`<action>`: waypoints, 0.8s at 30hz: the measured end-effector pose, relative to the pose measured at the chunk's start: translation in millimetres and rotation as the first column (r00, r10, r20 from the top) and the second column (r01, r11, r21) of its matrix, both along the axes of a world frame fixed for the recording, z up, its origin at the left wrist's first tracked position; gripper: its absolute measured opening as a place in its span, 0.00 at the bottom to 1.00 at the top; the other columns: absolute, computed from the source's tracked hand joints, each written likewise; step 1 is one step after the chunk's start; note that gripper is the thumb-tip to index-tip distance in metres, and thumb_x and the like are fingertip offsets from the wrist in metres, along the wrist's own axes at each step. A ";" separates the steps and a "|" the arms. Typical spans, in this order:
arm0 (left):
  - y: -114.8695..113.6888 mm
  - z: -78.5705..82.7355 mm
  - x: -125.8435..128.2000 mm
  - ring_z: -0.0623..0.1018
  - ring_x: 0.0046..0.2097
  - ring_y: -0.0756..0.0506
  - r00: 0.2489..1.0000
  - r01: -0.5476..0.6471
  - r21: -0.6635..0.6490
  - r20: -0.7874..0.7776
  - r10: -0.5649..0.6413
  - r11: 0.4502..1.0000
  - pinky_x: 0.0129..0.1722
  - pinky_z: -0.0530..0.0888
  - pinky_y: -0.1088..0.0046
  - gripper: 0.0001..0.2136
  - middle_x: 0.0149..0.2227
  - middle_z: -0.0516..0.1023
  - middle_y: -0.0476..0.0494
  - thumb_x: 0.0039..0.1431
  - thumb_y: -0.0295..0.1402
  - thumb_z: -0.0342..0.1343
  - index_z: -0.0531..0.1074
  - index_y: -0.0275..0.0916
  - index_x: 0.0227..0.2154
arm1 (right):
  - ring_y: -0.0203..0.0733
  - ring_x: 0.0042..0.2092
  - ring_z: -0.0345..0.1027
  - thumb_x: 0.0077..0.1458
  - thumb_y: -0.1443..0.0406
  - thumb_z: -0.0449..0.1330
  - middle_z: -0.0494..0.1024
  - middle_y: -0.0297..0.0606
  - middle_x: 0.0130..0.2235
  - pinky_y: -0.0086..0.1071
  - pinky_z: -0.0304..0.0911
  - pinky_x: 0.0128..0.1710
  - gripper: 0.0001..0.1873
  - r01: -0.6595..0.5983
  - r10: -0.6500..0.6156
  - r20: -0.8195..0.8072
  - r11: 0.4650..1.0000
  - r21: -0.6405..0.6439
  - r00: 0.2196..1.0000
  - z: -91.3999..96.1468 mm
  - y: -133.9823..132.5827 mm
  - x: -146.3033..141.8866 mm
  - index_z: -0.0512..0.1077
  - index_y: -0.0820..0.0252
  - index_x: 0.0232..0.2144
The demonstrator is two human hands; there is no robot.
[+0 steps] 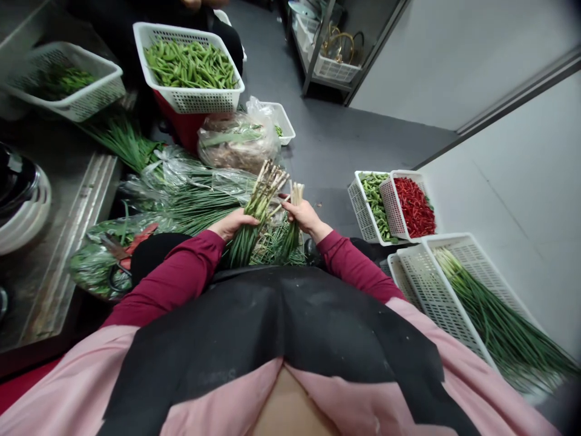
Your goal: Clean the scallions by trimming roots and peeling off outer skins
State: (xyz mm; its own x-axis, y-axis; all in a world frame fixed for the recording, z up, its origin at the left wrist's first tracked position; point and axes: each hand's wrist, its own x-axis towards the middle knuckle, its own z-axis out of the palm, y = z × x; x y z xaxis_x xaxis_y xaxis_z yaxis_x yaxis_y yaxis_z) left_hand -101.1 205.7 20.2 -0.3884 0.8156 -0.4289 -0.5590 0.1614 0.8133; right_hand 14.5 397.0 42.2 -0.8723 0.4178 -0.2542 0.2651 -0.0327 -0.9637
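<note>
My left hand (236, 223) is wrapped round a thick bunch of scallions (269, 181), their brownish root ends pointing up and away from me. In my right hand (303, 214) is a smaller bunch of scallions (297, 192) with cleaner, whiter ends, held upright beside the first. Below both hands lies a heap of green scraps and leaves (272, 242). Long green scallion tops (200, 206) spread out on clear plastic to the left of my left hand. The right fingertips are close to the left bunch; whether they pinch a single stalk I cannot tell.
Green peppers fill a white basket (193, 100) ahead. Behind the scallions sits a stuffed plastic bag (238, 142). To the right stand baskets of red chillies (414, 206), green pods (376, 203) and scallions (481, 297). Scissors (118, 275) lie at left. Another person sits beyond.
</note>
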 end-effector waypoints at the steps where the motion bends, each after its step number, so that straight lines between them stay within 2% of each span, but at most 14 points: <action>1: 2.5 -1.1 3.2 0.75 0.26 0.46 1.000 0.018 0.011 0.008 -0.019 1.000 0.28 0.73 0.70 0.19 0.27 0.78 0.45 0.32 0.27 0.65 0.76 0.33 0.34 | 0.30 0.19 0.54 0.47 0.54 0.63 0.66 0.28 0.20 0.26 0.54 0.20 0.20 0.008 -0.009 -0.010 0.996 -0.094 1.000 3.1 -4.2 -4.1 0.70 0.63 0.37; 3: 5.2 -3.0 5.7 0.77 0.29 0.45 0.999 0.042 0.034 0.012 -0.043 0.999 0.31 0.74 0.69 0.20 0.29 0.79 0.43 0.33 0.27 0.65 0.77 0.32 0.36 | 0.30 0.21 0.56 0.45 0.52 0.64 0.67 0.30 0.22 0.26 0.56 0.21 0.20 0.099 -0.104 -0.024 0.984 -0.150 0.994 5.2 -6.9 -7.2 0.68 0.63 0.30; 5: 6.1 -4.4 4.6 0.77 0.31 0.44 0.999 0.053 0.048 0.005 -0.053 0.997 0.33 0.74 0.69 0.20 0.31 0.80 0.41 0.34 0.28 0.65 0.77 0.31 0.37 | 0.30 0.25 0.60 0.46 0.49 0.62 0.70 0.34 0.25 0.26 0.60 0.25 0.21 0.235 -0.241 -0.084 0.969 -0.078 0.967 4.4 -4.7 -4.1 0.67 0.63 0.26; 7: 6.7 -5.2 3.1 0.77 0.31 0.44 0.997 0.071 0.051 -0.002 -0.071 0.996 0.33 0.73 0.67 0.18 0.30 0.80 0.40 0.36 0.29 0.64 0.77 0.31 0.35 | 0.31 0.27 0.63 0.49 0.48 0.59 0.72 0.36 0.28 0.26 0.61 0.28 0.22 0.262 -0.258 -0.145 0.965 0.009 0.955 4.0 -3.6 1.4 0.69 0.63 0.26; 9: 8.2 -5.4 3.4 0.77 0.29 0.44 0.996 0.081 0.045 -0.025 -0.080 0.996 0.33 0.73 0.66 0.15 0.29 0.79 0.41 0.37 0.30 0.64 0.77 0.31 0.33 | 0.31 0.26 0.62 0.49 0.49 0.59 0.72 0.35 0.27 0.27 0.60 0.28 0.21 0.129 -0.119 -0.123 0.989 0.075 0.985 4.8 -8.7 5.5 0.71 0.63 0.29; 11: 10.4 -5.0 5.5 0.76 0.30 0.45 0.995 0.080 0.055 -0.069 -0.076 0.995 0.35 0.72 0.67 0.15 0.29 0.79 0.42 0.37 0.29 0.65 0.77 0.31 0.32 | 0.32 0.25 0.60 0.45 0.52 0.63 0.70 0.32 0.24 0.28 0.58 0.27 0.18 -0.040 0.048 -0.047 0.986 0.159 0.998 4.9 -19.4 6.6 0.72 0.63 0.28; 12: 11.3 -4.6 6.7 0.76 0.31 0.45 0.994 0.074 0.065 -0.091 -0.068 0.995 0.36 0.72 0.68 0.16 0.29 0.79 0.43 0.36 0.28 0.66 0.77 0.32 0.33 | 0.32 0.25 0.59 0.43 0.54 0.65 0.69 0.31 0.23 0.28 0.58 0.27 0.17 -0.092 0.097 -0.014 0.975 0.201 0.995 4.1 -25.2 6.3 0.72 0.63 0.26; 14: 11.6 -3.6 8.2 0.76 0.31 0.46 0.991 0.073 0.080 -0.114 -0.064 0.994 0.36 0.72 0.70 0.16 0.29 0.79 0.44 0.35 0.28 0.66 0.77 0.32 0.33 | 0.32 0.25 0.58 0.41 0.56 0.66 0.67 0.30 0.21 0.28 0.56 0.27 0.15 -0.117 0.116 0.019 0.964 0.241 0.993 1.0 -32.9 5.8 0.70 0.63 0.23; 17: 7.5 -2.1 6.6 0.73 0.26 0.48 0.989 0.097 0.055 -0.115 -0.090 0.994 0.29 0.70 0.71 0.13 0.26 0.77 0.45 0.36 0.29 0.65 0.76 0.32 0.30 | 0.31 0.22 0.55 0.43 0.56 0.64 0.65 0.29 0.19 0.28 0.55 0.24 0.15 -0.075 0.073 0.022 0.989 0.128 0.997 -2.5 -25.2 9.7 0.70 0.62 0.22; 19: 3.0 -1.5 3.8 0.72 0.24 0.48 0.987 0.118 0.021 -0.113 -0.115 0.993 0.27 0.70 0.71 0.11 0.24 0.76 0.45 0.36 0.29 0.65 0.75 0.32 0.27 | 0.30 0.20 0.53 0.43 0.55 0.64 0.64 0.28 0.18 0.28 0.54 0.22 0.15 0.025 -0.025 -0.002 1.000 0.008 1.000 0.4 -5.4 16.0 0.69 0.62 0.24; 22: -2.1 -1.6 -0.4 0.72 0.23 0.48 0.987 0.126 -0.013 -0.103 -0.126 0.992 0.26 0.70 0.71 0.10 0.23 0.76 0.46 0.36 0.28 0.65 0.75 0.33 0.26 | 0.28 0.18 0.50 0.44 0.55 0.64 0.60 0.25 0.18 0.28 0.56 0.21 0.15 0.248 -0.258 -0.074 0.961 -0.121 0.963 13.6 33.6 27.8 0.68 0.60 0.26; 24: -2.9 -2.2 -1.9 0.73 0.23 0.48 0.987 0.127 -0.009 -0.096 -0.127 0.992 0.27 0.71 0.71 0.10 0.23 0.76 0.45 0.36 0.29 0.65 0.75 0.33 0.26 | 0.27 0.18 0.49 0.45 0.56 0.64 0.59 0.25 0.18 0.27 0.57 0.22 0.14 0.302 -0.319 -0.125 0.943 -0.135 0.939 23.2 51.6 34.2 0.68 0.59 0.27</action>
State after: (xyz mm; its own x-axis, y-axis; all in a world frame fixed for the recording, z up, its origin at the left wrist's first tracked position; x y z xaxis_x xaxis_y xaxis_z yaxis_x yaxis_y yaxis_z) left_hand -103.0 202.8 18.0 -0.3211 0.8599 -0.3969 -0.4527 0.2287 0.8618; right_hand 48.7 448.6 65.4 -0.7341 0.6497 -0.1974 0.0840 -0.2016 -0.9759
